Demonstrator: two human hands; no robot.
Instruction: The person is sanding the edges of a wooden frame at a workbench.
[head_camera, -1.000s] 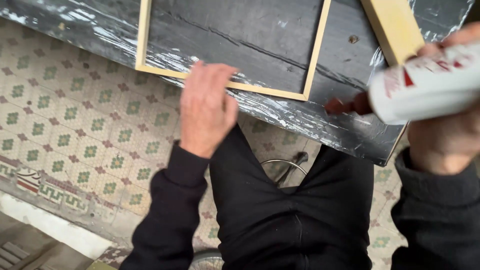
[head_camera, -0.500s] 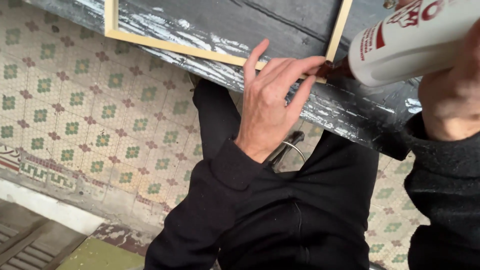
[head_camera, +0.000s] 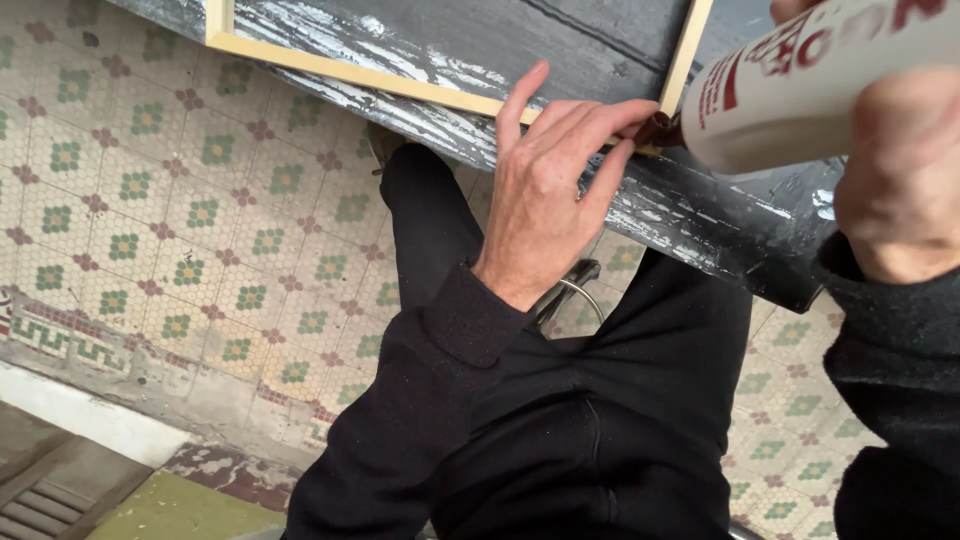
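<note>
pale wood frame (head_camera: 380, 80), glossy plastic bottle (head_camera: 800, 90)

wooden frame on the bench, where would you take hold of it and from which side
Hedged: take the wooden frame by its near rail, left of the left hand, coming from the bench's front edge. The rail is thin, straight and lies flat, so fingers can pinch across it. The corner is taken: the right hand holds a glue bottle there.
</note>
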